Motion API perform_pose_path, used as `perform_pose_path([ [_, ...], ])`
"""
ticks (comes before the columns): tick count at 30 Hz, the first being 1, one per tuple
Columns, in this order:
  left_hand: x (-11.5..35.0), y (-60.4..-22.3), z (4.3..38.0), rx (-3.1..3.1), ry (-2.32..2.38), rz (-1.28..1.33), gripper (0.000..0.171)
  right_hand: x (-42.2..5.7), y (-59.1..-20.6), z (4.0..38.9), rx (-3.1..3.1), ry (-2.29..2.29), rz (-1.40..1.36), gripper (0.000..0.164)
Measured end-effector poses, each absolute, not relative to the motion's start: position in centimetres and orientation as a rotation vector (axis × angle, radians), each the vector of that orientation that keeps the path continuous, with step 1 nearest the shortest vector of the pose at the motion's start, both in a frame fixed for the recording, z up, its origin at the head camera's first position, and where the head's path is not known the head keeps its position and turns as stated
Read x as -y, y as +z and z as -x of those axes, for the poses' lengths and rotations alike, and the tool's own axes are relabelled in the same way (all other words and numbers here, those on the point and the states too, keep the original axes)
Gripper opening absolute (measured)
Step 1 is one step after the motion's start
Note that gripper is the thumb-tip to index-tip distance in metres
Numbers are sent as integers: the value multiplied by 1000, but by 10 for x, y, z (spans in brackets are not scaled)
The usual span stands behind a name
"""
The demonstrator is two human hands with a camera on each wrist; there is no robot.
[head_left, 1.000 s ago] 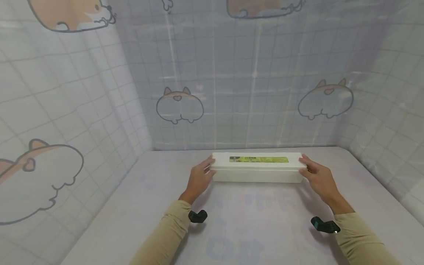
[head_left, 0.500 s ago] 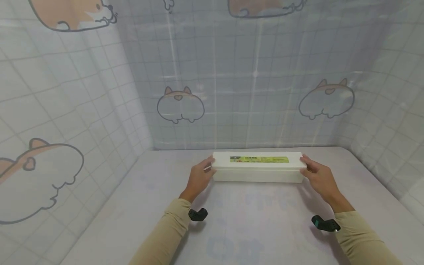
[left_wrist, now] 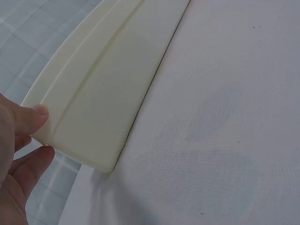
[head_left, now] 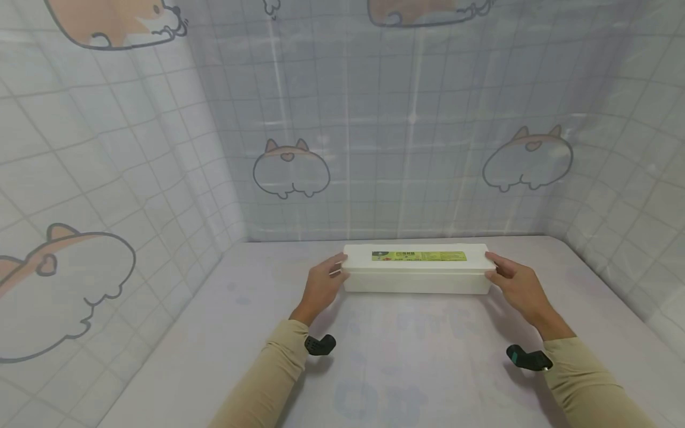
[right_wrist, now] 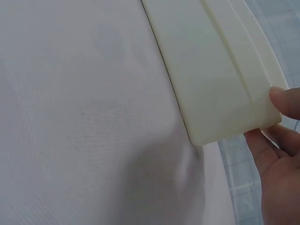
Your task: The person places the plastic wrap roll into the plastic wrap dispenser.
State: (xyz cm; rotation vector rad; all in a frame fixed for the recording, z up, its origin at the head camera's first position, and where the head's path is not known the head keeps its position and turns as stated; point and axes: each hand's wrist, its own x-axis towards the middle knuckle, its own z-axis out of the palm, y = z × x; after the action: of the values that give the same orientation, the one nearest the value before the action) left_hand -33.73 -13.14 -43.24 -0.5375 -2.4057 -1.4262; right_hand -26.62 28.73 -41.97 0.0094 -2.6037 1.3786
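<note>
A long white lidded box (head_left: pixel 416 282) lies crosswise near the back of the table, with a green and yellow printed label (head_left: pixel 419 256) on its lid. My left hand (head_left: pixel 320 290) grips the box's left end. In the left wrist view, its thumb (left_wrist: pixel 40 111) presses the front face near the lid seam and the other fingers sit at the end. At the opposite end, my right hand (head_left: pixel 523 292) holds on the same way, its thumb (right_wrist: pixel 283 99) near the lid's edge. The lid sits down on the box, and the contents are hidden.
A pale cloth with faint prints covers the table (head_left: pixel 385 356). Behind it and at both sides hang sheets (head_left: pixel 374 148) with a grid and cartoon dog print. Dark wrist devices (head_left: pixel 320 345) project inward from both sleeves.
Almost nothing differs. Both hands keep their hold on the box ends, and the view has shifted very slightly. The right forearm has edged a little to the right and up.
</note>
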Motion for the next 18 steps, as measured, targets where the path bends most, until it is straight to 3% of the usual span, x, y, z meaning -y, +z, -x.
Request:
perform_pose_path([
  [18, 136, -435, 340, 2481, -1343, 547, 45, -296, -417, 268, 2676, 1402, -106, 58],
])
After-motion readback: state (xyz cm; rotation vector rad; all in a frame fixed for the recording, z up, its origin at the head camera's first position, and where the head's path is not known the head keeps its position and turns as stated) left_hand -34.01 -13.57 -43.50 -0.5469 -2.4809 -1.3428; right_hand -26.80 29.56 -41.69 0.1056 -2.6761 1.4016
